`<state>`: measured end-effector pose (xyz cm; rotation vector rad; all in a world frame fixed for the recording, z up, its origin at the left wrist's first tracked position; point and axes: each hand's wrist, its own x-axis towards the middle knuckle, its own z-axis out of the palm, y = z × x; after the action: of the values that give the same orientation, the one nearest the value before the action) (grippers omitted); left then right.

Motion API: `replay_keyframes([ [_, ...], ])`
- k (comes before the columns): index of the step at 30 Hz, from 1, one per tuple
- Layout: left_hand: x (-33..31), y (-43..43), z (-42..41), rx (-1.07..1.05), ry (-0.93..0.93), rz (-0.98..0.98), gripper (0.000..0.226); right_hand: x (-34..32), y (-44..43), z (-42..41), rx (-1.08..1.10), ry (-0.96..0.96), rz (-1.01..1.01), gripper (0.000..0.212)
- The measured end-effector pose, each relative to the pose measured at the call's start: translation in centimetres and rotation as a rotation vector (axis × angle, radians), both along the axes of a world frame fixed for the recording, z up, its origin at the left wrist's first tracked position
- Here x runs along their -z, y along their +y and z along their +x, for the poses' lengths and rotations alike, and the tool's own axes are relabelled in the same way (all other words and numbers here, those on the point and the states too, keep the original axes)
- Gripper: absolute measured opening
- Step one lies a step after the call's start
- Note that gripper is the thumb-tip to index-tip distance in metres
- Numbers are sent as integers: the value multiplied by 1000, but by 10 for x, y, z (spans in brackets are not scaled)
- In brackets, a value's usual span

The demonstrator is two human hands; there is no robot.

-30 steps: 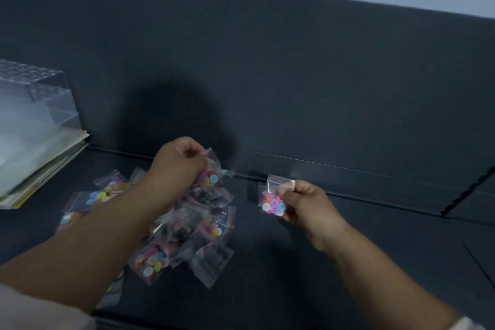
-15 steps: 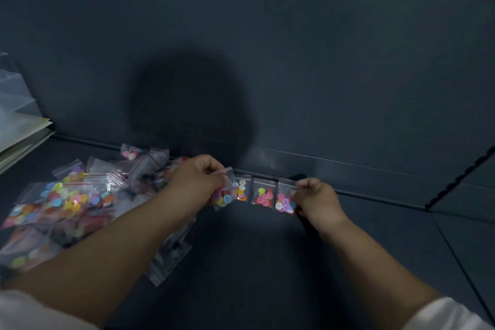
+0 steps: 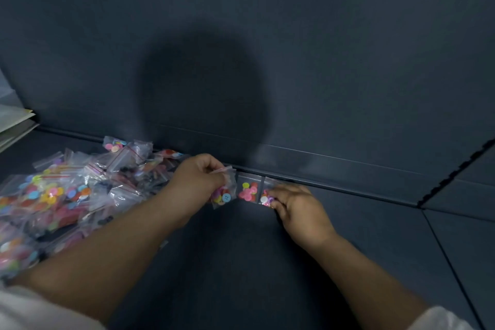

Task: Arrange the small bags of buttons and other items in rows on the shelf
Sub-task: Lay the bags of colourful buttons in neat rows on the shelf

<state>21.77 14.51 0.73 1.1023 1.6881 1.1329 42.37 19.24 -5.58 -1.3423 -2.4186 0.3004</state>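
A loose pile of small clear bags of coloured buttons point(image 3: 67, 190) lies on the left of the dark shelf point(image 3: 241, 262). My left hand point(image 3: 195, 182) pinches the top of one bag of mixed buttons point(image 3: 223, 194), hanging just above the shelf by the back wall. To its right a bag of pink and yellow buttons point(image 3: 248, 190) lies flat against the back edge. Right beside that, my right hand point(image 3: 297, 209) holds another button bag point(image 3: 265, 197) by its right side with the fingertips, low on the shelf.
The dark back wall point(image 3: 294, 61) rises straight behind the bags. A stack of pale sheets point(image 3: 13, 123) sits at the far left. A seam point(image 3: 442, 236) splits the shelf surface at the right, with bare shelf between it and my right hand.
Both hands came together at the back edge. My right hand lowered its bag next to the pink bag, and my left hand brought its bag up to the row's left end.
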Motion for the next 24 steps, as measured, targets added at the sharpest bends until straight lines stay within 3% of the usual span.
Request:
replay_keyframes([
  [7,-4,4,11,28,-14,-15,11,-7,-2,1,12,90,-55,30],
  [10,-6,6,18,44,-35,-6,15,-27,-11,-5,80,444,-204,18],
  [12,-8,8,25,70,-43,-2,17,-46,-20,-12,72,800,-511,11],
  [14,-10,10,34,96,-67,5,16,-56,-26,-14,50,976,-717,17],
  [24,-13,17,84,241,-82,23,17,-58,-25,23,188,1023,-870,22],
])
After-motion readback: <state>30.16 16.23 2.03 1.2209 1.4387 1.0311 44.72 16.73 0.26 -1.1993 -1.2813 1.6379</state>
